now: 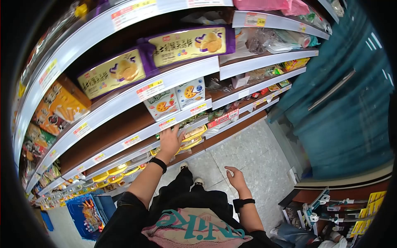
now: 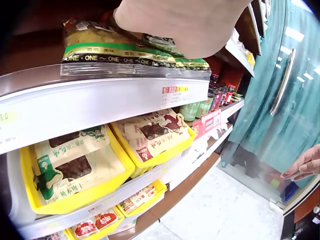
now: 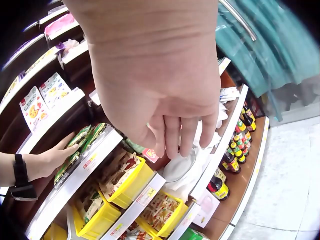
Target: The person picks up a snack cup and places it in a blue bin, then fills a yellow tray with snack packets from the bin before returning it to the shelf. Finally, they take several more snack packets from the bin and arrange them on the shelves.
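My left hand (image 1: 169, 142) reaches onto a mid-height shelf, its fingers laid over green snack packets (image 3: 85, 145). Up close in the left wrist view, the hand (image 2: 175, 22) covers the top of a packet with a green band and a black strip (image 2: 120, 52), hiding its own fingertips. The packets lie flat side by side at the shelf's front edge. My right hand (image 1: 236, 178) hangs over the floor with nothing in it; in the right wrist view its palm (image 3: 160, 95) shows, fingers loosely bent.
Yellow bins (image 2: 120, 165) of bagged snacks sit below the packets. Boxed biscuits (image 1: 190, 91) and purple-wrapped packs (image 1: 186, 45) stand on higher shelves. Bottles (image 3: 218, 187) line a low shelf. A teal-curtained glass door (image 1: 339, 99) is to the right, a blue basket (image 1: 78, 223) at lower left.
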Demonstrator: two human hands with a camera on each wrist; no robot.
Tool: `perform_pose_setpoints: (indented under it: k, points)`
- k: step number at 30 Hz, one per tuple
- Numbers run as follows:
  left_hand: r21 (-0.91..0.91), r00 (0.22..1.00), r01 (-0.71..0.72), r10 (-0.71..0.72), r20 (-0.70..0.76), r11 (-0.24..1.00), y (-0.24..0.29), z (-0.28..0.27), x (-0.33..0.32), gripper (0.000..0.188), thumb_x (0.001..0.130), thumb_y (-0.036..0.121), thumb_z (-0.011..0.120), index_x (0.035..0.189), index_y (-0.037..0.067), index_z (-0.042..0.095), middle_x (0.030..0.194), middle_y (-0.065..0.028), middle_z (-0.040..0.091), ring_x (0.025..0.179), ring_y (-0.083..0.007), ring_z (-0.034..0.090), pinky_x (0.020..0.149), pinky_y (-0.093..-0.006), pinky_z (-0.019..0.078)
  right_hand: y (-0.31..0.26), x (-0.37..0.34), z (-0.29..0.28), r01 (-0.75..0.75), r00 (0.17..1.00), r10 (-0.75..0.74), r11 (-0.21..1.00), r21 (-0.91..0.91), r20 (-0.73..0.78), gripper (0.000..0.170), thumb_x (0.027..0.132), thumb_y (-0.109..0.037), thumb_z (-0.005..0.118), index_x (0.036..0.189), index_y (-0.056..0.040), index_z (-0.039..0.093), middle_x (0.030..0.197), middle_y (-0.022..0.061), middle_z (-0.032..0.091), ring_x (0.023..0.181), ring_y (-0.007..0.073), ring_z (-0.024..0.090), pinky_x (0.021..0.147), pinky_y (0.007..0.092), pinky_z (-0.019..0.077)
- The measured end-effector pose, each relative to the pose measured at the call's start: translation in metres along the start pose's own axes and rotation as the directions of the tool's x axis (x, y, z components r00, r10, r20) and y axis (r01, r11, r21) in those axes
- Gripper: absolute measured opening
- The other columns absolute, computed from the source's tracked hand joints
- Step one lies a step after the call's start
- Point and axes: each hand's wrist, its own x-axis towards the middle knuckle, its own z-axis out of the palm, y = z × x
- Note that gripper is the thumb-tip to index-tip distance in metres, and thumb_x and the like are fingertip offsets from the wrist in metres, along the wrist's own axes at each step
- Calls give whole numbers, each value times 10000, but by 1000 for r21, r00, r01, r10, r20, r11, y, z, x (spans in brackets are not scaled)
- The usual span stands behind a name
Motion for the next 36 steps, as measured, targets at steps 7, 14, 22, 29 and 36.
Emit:
perform_pose_setpoints:
  k: [7,14,22,29,36]
  points:
    - [-50,984,-173,171,-45,984,-18,-28,-54,636,856,251,633,1430,173,371,1446,-240,274,1333,-428,269,1112,-530,211,-1,2,15,84,994,-82,996,-25,70,247,896,-138,562,1107,-62,666,1068,179,666,1008,307,636,858,353,494]
    - [-283,982,-115,152,112,952,-68,-40,-120,507,856,230,647,1318,91,489,1468,-241,254,1318,-403,331,1081,-443,323,-36,1,31,78,984,-77,997,3,163,268,879,-145,579,1115,-42,653,1001,174,678,955,282,649,842,341,496]
    - [-461,969,148,-34,246,875,-193,-30,-252,457,837,158,662,1261,75,514,1423,-254,304,1277,-431,378,1044,-436,380,-62,-32,73,57,986,-52,998,-31,156,273,884,-156,585,1113,-18,641,1012,179,676,960,284,653,843,343,505]
    - [-502,857,497,-307,414,708,-300,-64,-383,368,821,86,652,1176,78,556,1384,-227,350,1165,-407,486,981,-420,439,-116,-75,174,103,955,-60,985,-137,292,280,880,-163,587,1111,-11,636,1013,196,669,958,301,652,843,360,508]
    - [-248,840,543,-524,142,802,-371,-91,-480,548,714,-8,650,1234,60,492,1371,-227,368,1215,-422,416,1020,-460,374,-180,-125,252,118,874,-36,983,-140,485,311,881,-178,594,1139,-7,620,1052,203,655,965,309,644,847,355,503]
